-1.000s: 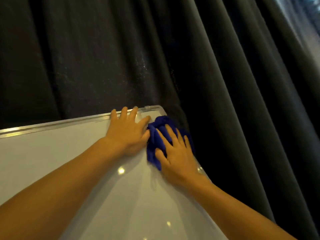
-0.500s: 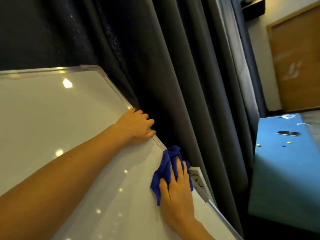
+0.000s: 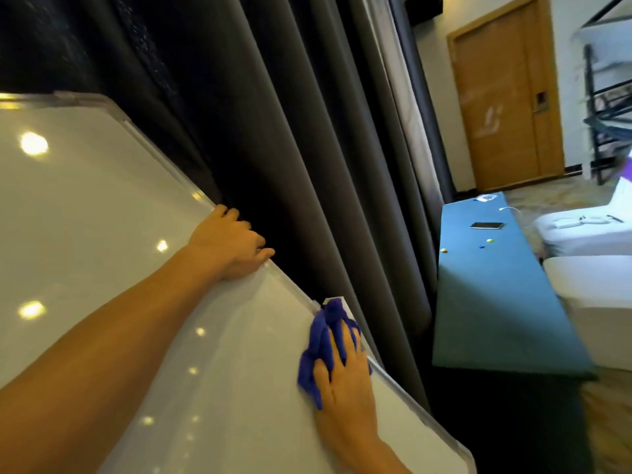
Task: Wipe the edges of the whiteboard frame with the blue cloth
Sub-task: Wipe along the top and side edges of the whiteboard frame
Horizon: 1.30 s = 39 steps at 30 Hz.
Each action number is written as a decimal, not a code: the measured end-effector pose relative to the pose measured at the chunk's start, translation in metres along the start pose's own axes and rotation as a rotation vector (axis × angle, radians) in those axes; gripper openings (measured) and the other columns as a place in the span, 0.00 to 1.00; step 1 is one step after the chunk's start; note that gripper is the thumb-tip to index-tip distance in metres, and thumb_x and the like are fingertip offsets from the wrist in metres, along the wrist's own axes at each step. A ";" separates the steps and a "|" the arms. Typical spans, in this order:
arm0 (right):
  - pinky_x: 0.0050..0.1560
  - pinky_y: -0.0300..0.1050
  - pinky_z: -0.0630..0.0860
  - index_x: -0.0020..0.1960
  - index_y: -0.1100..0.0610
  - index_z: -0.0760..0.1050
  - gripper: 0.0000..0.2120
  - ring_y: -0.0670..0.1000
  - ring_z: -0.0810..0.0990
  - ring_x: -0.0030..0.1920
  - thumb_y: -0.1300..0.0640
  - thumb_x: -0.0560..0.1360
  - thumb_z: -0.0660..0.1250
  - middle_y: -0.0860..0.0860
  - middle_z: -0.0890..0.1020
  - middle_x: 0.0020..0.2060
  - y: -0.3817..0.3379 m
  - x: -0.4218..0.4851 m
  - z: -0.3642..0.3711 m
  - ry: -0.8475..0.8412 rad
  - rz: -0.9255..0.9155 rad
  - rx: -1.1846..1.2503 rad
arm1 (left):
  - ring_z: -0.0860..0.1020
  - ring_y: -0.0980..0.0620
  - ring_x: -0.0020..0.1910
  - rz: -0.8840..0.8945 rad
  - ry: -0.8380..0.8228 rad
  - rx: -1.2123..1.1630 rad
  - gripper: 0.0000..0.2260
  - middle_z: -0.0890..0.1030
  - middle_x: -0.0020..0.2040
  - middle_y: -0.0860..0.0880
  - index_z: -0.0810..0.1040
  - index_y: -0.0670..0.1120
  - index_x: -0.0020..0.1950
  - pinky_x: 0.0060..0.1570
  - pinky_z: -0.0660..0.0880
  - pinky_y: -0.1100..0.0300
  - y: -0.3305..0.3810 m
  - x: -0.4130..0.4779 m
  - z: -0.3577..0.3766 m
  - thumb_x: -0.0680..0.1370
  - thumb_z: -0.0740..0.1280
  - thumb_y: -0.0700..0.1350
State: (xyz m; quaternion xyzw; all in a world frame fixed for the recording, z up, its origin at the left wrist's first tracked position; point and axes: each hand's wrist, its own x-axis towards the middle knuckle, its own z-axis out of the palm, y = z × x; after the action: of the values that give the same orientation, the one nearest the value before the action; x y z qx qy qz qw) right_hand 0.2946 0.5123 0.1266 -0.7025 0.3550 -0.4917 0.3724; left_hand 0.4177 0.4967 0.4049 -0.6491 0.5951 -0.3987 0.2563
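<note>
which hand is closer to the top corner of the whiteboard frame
Left. The left hand grips the frame edge partway down from the top corner; the right hand presses the blue cloth on the same edge farther down.

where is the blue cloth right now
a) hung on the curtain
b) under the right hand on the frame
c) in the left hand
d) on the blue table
b: the right hand presses the cloth on the frame; the left hand grips the frame bare.
</note>
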 end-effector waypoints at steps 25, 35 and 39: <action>0.69 0.55 0.67 0.64 0.57 0.71 0.12 0.59 0.71 0.68 0.57 0.82 0.58 0.54 0.74 0.66 0.100 -0.039 -0.057 -0.008 0.389 -0.012 | 0.72 0.42 0.60 -0.100 -0.076 0.008 0.28 0.81 0.56 0.47 0.81 0.53 0.56 0.66 0.59 0.44 0.042 0.001 -0.014 0.78 0.44 0.63; 0.74 0.52 0.61 0.71 0.59 0.68 0.20 0.52 0.66 0.72 0.54 0.82 0.54 0.51 0.70 0.70 0.124 -0.031 -0.052 0.022 0.380 -0.010 | 0.72 0.41 0.59 0.423 -0.137 -0.112 0.15 0.77 0.59 0.43 0.76 0.48 0.59 0.57 0.66 0.46 0.266 0.013 -0.006 0.79 0.57 0.52; 0.62 0.58 0.71 0.55 0.59 0.75 0.08 0.63 0.75 0.60 0.60 0.81 0.58 0.63 0.77 0.59 0.206 -0.071 -0.089 -0.082 0.778 -0.051 | 0.74 0.40 0.60 0.509 -0.330 -0.006 0.15 0.78 0.61 0.42 0.76 0.46 0.62 0.61 0.67 0.46 0.304 0.000 0.025 0.80 0.59 0.49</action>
State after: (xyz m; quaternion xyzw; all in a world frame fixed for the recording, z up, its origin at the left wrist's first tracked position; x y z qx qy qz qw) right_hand 0.1632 0.4612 -0.0626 -0.5437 0.5917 -0.2763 0.5272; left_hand 0.2658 0.4442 0.1454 -0.5357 0.6901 -0.2093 0.4393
